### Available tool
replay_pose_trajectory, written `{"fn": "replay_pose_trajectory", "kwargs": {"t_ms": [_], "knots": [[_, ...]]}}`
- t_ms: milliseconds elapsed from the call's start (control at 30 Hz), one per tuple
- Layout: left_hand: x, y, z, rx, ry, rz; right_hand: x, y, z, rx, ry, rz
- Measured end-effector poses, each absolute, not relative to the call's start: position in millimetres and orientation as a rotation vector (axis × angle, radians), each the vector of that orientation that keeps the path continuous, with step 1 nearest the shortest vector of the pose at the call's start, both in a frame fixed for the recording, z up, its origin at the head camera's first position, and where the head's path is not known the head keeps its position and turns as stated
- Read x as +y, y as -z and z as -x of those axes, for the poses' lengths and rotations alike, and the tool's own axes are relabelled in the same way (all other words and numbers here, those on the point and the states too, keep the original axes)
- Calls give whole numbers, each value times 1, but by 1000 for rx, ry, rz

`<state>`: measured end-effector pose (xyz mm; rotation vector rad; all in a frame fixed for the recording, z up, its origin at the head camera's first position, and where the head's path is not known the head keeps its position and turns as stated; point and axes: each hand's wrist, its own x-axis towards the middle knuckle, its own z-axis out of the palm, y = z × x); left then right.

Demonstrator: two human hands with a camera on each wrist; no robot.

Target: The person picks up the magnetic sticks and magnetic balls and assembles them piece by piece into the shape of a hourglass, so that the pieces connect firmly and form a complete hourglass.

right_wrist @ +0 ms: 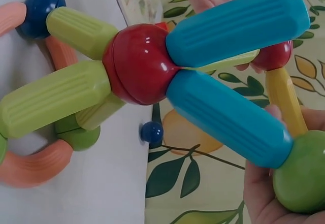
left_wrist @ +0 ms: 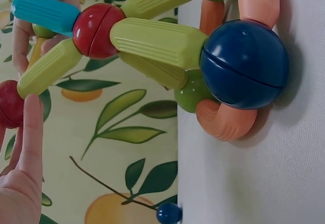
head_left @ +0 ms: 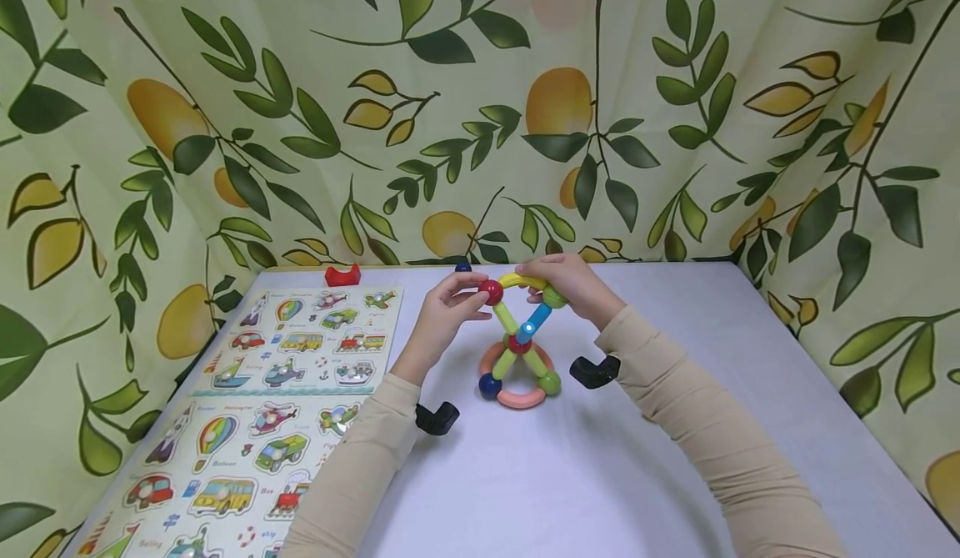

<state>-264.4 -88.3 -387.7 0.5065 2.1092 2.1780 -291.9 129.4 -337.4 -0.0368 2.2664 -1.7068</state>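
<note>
A magnetic stick-and-ball structure stands on the white table. Its ring base has curved salmon rods [head_left: 521, 399], a dark blue ball [left_wrist: 245, 64] and green balls [head_left: 550, 384]. Light green rods [left_wrist: 157, 42] rise from it to a central red ball [right_wrist: 139, 64]. Above that, a light green rod leads to an upper red ball [head_left: 491, 292], pinched by my left hand [head_left: 438, 316]. One blue rod [right_wrist: 231, 117] reaches an upper green ball [right_wrist: 302, 173], gripped by my right hand [head_left: 577, 284]. A curved yellow rod [head_left: 521, 280] spans these two upper balls. Another blue rod [right_wrist: 238, 27] has a free end.
Two picture puzzle boards [head_left: 311, 341] lie at the left, with vehicle pieces. A red arched block [head_left: 342, 275] sits behind them. Near the back edge is a loose dark blue ball [head_left: 462, 266]. Black wrist devices [head_left: 595, 372] stick out below both forearms. Leaf-patterned cloth surrounds the table.
</note>
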Motion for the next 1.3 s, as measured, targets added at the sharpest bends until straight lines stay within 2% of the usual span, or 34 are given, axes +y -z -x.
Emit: {"fn": "replay_pose_trajectory", "kwargs": {"t_ms": [367, 567, 700, 933, 1100, 1300], "knots": [[-84, 387, 267, 2114, -2201, -507, 152, 347, 280, 2199, 1724, 136], [-95, 390, 294, 2199, -2267, -338, 160, 349, 268, 2124, 1819, 111], [-103, 397, 327, 2381, -2091, -184, 164, 351, 266, 2084, 1832, 117], [-111, 420, 372, 2530, -1677, -108, 161, 356, 261, 2006, 1881, 96], [-119, 432, 382, 2548, -1501, -83, 151, 361, 257, 1958, 1906, 103], [-123, 435, 380, 2715, -1276, -137, 145, 365, 253, 1921, 1931, 115]]}}
